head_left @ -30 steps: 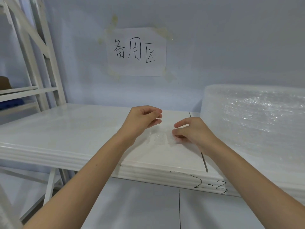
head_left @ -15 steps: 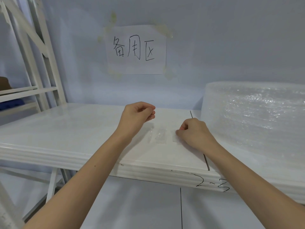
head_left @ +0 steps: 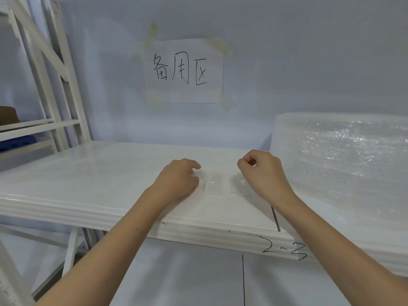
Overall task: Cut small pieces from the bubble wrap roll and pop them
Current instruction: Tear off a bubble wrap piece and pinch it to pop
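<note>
A: Where is the bubble wrap?

B: A small clear piece (head_left: 214,184) lies flat on the white tabletop (head_left: 99,173), between the two hands. Another bit (head_left: 237,185) lies just beside it, partly under the right hand. The big roll (head_left: 344,160) stands on the right end of the tabletop, near the right arm.

A: What are the hands doing?

B: The left hand (head_left: 178,180) rests low on the tabletop. Its fingers curl down by the left edge of the piece. There may be clear wrap under them, but I cannot tell for sure. The right hand (head_left: 260,171) is up a little. Its thumb and first finger are pinched together. I cannot tell if a tiny bit of wrap is between them.

A: So which step is this?

B: I think it is the popping step. Pieces are already cut and lie loose. I see no scissors.

A: What comes next?

B: I think a hand must press or pinch the bubbles on the middle piece. The wrap is thin and slippery, so one hand should hold it flat while the other one squeezes hard on each bubble.
</note>
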Demonstrator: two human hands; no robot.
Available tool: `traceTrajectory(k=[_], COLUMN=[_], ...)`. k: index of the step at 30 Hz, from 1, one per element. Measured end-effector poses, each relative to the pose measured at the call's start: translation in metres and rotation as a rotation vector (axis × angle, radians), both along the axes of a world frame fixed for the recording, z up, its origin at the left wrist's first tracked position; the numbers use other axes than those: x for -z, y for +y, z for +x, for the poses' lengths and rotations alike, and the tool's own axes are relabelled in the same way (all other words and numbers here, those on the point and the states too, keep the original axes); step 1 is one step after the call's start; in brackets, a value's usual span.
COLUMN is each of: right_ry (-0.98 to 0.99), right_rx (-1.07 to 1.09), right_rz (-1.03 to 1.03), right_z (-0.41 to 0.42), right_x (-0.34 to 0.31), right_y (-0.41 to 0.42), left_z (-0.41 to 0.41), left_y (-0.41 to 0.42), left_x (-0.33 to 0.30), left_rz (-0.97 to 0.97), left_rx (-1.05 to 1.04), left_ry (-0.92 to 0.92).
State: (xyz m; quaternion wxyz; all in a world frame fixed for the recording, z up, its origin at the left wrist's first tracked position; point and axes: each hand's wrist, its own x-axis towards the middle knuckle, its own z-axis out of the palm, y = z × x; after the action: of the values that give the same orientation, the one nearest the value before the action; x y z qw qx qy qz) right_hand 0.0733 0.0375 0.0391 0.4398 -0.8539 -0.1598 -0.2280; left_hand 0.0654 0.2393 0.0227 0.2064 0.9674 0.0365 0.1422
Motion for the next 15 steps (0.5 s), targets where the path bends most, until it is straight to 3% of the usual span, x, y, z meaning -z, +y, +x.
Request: traceTrajectory(k=[4, 15], right_ry=[-0.005, 0.059], right_rx=[-0.034, -0.182], right_rz=[0.01, 0.042], right_z=[-0.002, -0.006], right_x=[0.0, -0.005], right_y=[0.0, 0.013], left_z=[0.002, -0.024], left_y=[0.002, -0.025], left_x=[-0.001, -0.028], left_rz=[0.032, -0.169], left_rx=[-0.029, 0.285], left_ry=[-0.139, -0.442])
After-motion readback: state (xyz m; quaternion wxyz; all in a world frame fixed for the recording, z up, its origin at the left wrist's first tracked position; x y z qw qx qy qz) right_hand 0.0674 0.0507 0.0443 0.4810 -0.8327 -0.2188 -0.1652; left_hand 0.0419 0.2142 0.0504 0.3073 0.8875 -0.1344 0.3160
